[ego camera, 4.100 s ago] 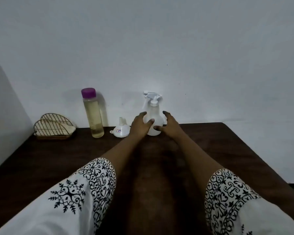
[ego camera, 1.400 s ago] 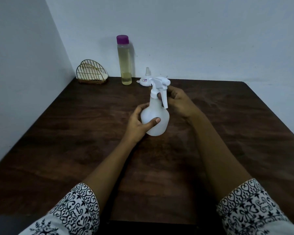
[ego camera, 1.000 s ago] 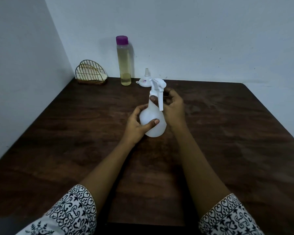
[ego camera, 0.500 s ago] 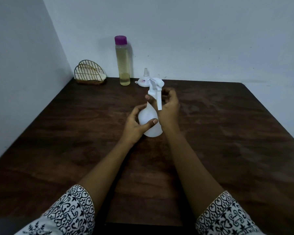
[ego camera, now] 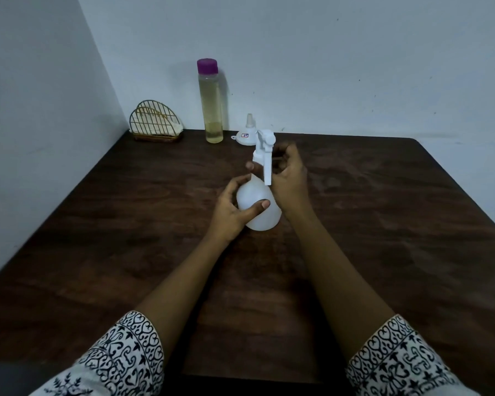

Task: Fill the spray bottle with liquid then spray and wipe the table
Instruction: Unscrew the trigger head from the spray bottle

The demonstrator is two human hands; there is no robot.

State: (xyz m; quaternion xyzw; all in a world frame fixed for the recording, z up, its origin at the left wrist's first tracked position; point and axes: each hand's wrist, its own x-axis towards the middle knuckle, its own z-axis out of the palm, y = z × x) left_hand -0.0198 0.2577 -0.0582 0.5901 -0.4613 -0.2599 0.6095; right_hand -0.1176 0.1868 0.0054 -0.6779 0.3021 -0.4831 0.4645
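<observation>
White plastic, the spray bottle [ego camera: 263, 220] stands upright on the dark wooden tabletop [ego camera: 383, 224], near its middle. Your left hand [ego camera: 231, 213] grips its rounded body, thumb across the front. Your right hand [ego camera: 290, 181] curls round the neck just under the trigger head. Well apart, by the far wall, stand a tall purple-capped bottle [ego camera: 211, 110] of yellowish liquid, a white funnel [ego camera: 247, 134] turned spout-up just beside it, and a wire holder [ego camera: 155, 122] in the corner.
</observation>
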